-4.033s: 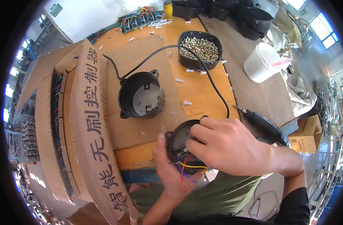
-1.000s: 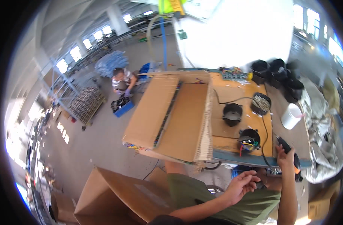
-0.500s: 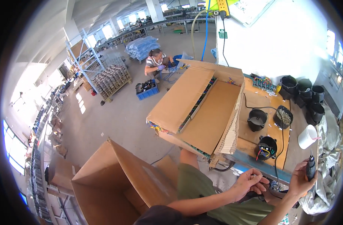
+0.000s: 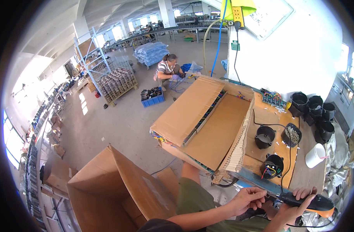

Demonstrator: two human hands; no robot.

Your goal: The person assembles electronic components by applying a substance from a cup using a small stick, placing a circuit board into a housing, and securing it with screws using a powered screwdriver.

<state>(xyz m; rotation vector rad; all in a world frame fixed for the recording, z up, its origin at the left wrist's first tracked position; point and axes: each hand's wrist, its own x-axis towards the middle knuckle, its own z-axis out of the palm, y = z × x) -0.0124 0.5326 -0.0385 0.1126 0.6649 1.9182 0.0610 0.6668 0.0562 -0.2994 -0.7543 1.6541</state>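
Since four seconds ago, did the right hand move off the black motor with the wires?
Yes. The right hand now grips the screwdriver below the table edge, nearer the body, while the motor sits alone on the table.

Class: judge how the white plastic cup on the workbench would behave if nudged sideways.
The white plastic cup looks thin-walled and seems empty, so probably light and quick to slide. It stands upright and taller than wide, so a high push may tip it. Once on its side, its round body would likely roll.

Bright daylight floods from windows at left, glaring on the floor; focus sharp; fisheye edges bend, corners black.
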